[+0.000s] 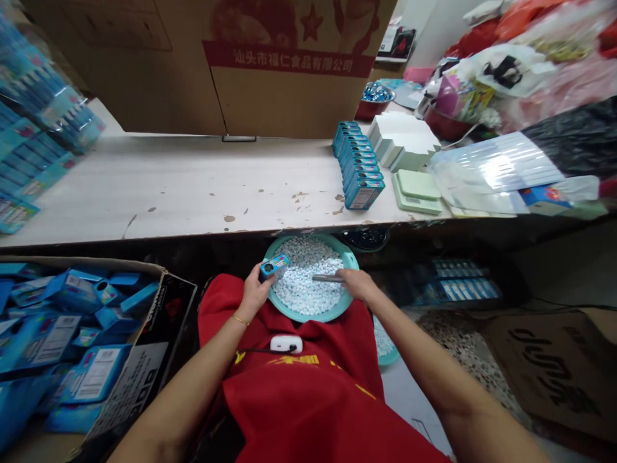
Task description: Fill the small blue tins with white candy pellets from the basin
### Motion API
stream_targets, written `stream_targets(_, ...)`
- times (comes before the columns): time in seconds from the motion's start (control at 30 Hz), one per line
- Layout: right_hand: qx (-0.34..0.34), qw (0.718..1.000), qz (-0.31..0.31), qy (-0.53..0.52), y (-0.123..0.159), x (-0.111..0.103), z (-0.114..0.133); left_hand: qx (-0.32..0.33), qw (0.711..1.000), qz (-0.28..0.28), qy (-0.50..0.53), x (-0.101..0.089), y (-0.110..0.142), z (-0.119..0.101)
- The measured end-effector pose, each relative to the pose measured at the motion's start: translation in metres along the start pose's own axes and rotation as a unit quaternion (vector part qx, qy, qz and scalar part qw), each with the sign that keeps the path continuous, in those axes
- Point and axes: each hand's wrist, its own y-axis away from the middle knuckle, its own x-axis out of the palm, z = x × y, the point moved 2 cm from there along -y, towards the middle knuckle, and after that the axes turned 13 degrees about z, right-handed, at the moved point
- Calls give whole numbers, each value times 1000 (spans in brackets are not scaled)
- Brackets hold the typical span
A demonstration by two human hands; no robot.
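A turquoise basin (276,302) full of small white and pale blue candies (308,292) rests on my lap, over the red apron. At its left rim my left hand (254,290) is closed around a small blue box (274,265), whose end has a dark round opening. My right hand (357,283) reaches over the right rim and grips a grey metal scoop (328,278); the scoop lies just above or against the candies, I cannot tell which. Part of the scoop is hidden in my fingers.
A row of blue boxes (359,167) stands on the white table (193,186), beside white cartons (402,138) and a pale green scale (417,191). On the left, an open carton (166,308) holds several blue boxes. A large cardboard box (289,96) stands behind.
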Motion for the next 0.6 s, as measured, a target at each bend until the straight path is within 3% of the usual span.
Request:
stream_targets(0.13,-11,997,6,-80,-48,59,32,-24,1000,-18,11,-11,7,1)
stream_targets(0.23,-33,989,-12,-141,-73,75,61,-21,999,-22,24,-15,11,1)
stream_targets(0.33,-67,979,-16,-191,-80,73,64,-23,999,-27,37,-21,14,-2)
stream_targets(0.43,-95,971,-19,-221,-70,61,47,-36,998,-43,31,-26,16,-6)
stream_targets(0.6,-148,949,-53,-272,-32,17,18,-38,998,-41,-2,-20,9,-13)
